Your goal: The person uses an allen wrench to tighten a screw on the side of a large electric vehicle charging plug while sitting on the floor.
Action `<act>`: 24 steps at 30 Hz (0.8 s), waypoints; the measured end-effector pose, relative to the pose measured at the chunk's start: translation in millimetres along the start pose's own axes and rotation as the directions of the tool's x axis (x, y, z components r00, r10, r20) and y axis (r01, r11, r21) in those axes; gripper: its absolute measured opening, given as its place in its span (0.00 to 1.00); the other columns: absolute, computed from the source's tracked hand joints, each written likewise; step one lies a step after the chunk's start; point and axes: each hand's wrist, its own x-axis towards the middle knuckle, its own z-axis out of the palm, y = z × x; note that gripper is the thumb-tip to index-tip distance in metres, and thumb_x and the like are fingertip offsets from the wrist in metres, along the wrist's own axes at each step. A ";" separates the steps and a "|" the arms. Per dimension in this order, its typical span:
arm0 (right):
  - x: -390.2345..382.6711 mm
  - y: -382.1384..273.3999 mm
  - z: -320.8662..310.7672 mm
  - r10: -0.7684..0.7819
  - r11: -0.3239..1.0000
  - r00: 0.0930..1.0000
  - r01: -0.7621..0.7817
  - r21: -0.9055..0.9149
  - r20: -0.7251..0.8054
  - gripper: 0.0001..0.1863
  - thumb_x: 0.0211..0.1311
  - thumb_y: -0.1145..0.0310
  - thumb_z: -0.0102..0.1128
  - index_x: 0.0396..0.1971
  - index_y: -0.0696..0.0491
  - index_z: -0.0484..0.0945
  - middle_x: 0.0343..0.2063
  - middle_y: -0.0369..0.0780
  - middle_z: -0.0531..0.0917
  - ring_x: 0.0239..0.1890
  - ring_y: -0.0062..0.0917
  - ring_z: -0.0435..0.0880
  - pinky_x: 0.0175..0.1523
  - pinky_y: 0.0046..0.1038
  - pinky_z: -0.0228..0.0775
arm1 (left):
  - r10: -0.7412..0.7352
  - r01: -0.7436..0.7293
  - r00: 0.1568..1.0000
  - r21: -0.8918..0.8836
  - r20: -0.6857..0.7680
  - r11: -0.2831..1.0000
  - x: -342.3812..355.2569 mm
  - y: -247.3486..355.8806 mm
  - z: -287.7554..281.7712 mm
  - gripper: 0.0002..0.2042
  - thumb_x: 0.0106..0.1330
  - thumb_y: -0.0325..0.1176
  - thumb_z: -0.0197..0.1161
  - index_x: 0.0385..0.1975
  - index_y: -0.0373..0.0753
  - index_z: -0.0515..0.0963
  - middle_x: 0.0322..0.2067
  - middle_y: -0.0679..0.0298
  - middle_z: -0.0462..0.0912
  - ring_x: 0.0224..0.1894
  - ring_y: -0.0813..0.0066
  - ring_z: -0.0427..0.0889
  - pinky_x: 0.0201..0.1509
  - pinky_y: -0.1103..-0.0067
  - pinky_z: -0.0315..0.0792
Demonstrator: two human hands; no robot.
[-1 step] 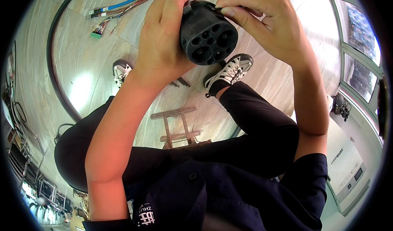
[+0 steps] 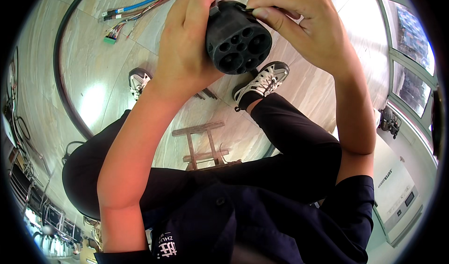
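A black charging connector (image 2: 232, 24), round with several holes of different sizes in its end face, is held up at the top middle. My left hand (image 2: 182, 48) is wrapped round its left side, the fingertips partly hidden behind it. A small grey tab (image 2: 214, 8) shows on the connector beside my left fingers. At the connector's upper right edge, my right hand (image 2: 313, 27) pinches with thumb and forefinger. A thin dark piece shows at the pinch, too small to name.
Blue and brown cables (image 2: 145, 4) with a green terminal plug (image 2: 110, 40) lie on the floor at upper left. A thick black cable (image 2: 58, 62) curves beside them. Between my legs stands a wooden stool (image 2: 199, 129). A white cabinet (image 2: 397, 184) is at right.
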 end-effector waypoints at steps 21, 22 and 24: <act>48.8 -27.8 -45.7 -0.099 0.963 0.885 0.201 -0.181 0.454 0.05 0.58 0.73 0.62 0.32 0.58 0.84 0.26 0.43 0.84 0.28 0.36 0.81 0.35 0.32 0.72 | -0.054 0.054 0.999 -0.013 -0.006 0.998 1.9 1.5 2.0 0.37 0.41 0.28 0.80 0.54 0.38 0.67 0.43 0.60 0.79 0.42 0.62 0.81 0.47 0.75 0.75; 50.7 -30.9 -48.0 -0.113 0.956 0.880 0.222 -0.189 0.462 0.05 0.58 0.72 0.63 0.32 0.58 0.84 0.25 0.42 0.84 0.29 0.35 0.81 0.36 0.31 0.72 | -0.035 0.035 0.999 0.000 -0.015 0.999 2.2 1.3 1.9 0.37 0.41 0.28 0.80 0.54 0.38 0.67 0.43 0.60 0.79 0.42 0.62 0.81 0.47 0.75 0.75; 52.9 -27.8 -50.7 -0.163 0.955 0.879 0.255 -0.153 0.449 0.05 0.58 0.72 0.63 0.32 0.57 0.84 0.26 0.41 0.84 0.29 0.35 0.81 0.36 0.31 0.72 | -0.024 0.024 1.000 0.013 -0.020 1.000 1.6 1.2 1.2 0.37 0.41 0.28 0.79 0.55 0.38 0.67 0.43 0.59 0.79 0.42 0.62 0.81 0.47 0.75 0.75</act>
